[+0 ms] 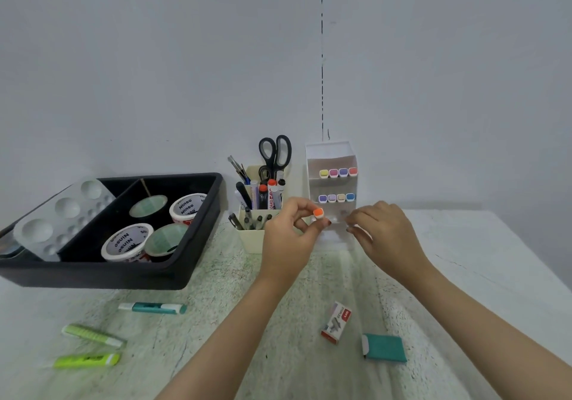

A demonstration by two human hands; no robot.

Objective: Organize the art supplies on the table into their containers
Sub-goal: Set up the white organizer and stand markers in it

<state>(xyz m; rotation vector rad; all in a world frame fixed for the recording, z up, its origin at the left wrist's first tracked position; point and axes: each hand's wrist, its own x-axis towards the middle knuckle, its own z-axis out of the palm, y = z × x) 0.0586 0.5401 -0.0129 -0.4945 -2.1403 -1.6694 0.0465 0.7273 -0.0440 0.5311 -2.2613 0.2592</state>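
The white table is mottled with faint green speckles. The rectangular plastic tray is coloured black; the round tubs are lidded in white printed with black lettering. Cream is seen on the plastic pen holder, black on the handles of the scissors. Marker caps in the translucent white rack are tinted yellow, pink, blue, red — then purple, lilac, beige, blue. An orange-capped white marker and a teal eraser are also seen.

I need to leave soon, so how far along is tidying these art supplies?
Done: paint pots in the black tray, pens and scissors in the cream holder, eight markers racked. In hand: left hand pinches an orange-capped marker at the rack. Left: three highlighters, staples box, teal pad on the table.
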